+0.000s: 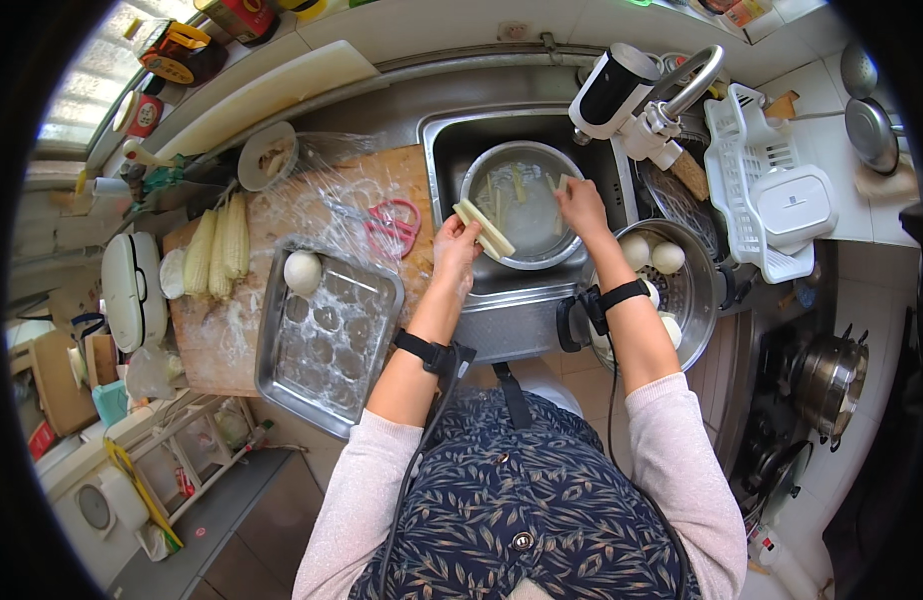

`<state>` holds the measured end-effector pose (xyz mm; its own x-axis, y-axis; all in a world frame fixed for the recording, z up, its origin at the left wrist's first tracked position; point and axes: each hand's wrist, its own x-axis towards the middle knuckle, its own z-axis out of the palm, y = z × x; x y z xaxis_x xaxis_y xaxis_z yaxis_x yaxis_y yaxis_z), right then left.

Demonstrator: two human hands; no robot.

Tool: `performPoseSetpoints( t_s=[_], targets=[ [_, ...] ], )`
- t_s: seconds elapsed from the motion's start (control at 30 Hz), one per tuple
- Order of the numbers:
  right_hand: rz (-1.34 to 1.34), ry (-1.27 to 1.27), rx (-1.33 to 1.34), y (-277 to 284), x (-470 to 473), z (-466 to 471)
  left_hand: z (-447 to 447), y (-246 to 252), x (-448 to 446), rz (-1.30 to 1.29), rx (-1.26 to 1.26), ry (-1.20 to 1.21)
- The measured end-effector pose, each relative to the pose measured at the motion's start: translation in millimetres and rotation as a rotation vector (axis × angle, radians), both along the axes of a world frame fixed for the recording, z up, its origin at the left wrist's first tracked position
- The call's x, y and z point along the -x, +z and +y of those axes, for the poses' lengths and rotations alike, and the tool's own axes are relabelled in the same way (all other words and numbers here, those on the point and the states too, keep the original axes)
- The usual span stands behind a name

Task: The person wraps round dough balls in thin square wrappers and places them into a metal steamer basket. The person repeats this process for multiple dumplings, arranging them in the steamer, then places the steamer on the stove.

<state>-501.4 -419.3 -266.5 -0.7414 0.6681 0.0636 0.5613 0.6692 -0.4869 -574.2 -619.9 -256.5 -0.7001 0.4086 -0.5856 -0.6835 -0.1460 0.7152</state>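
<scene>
My left hand holds a bundle of pale yellow-white vegetable strips over the left rim of a round metal basin. At the basin's far right side, my right hand pinches a pale piece between thumb and fingers. Water fills the basin's bottom, and several loose strips lie in it. The basin stands inside a stainless steel sink. Parts of the basin's right wall are hidden behind my right hand.
A floured wooden board bears peeled corn cobs, pink-handled scissors and a metal tray with one dough ball. At right, a steamer pot holds several dough balls. A faucet overhangs the sink, near a dish rack.
</scene>
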Motion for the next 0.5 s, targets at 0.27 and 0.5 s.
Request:
performPoseSetpoints(
  t_s=[0.27,0.5],
  targets=[
    [-0.269,0.261,1.174,15,14,-49,7,-10,-6,0.246,0.231,-0.145],
    [-0.417,0.218,1.482,-1,15,-30,-15,-30,-19,0.096,0.206,-0.105]
  ],
)
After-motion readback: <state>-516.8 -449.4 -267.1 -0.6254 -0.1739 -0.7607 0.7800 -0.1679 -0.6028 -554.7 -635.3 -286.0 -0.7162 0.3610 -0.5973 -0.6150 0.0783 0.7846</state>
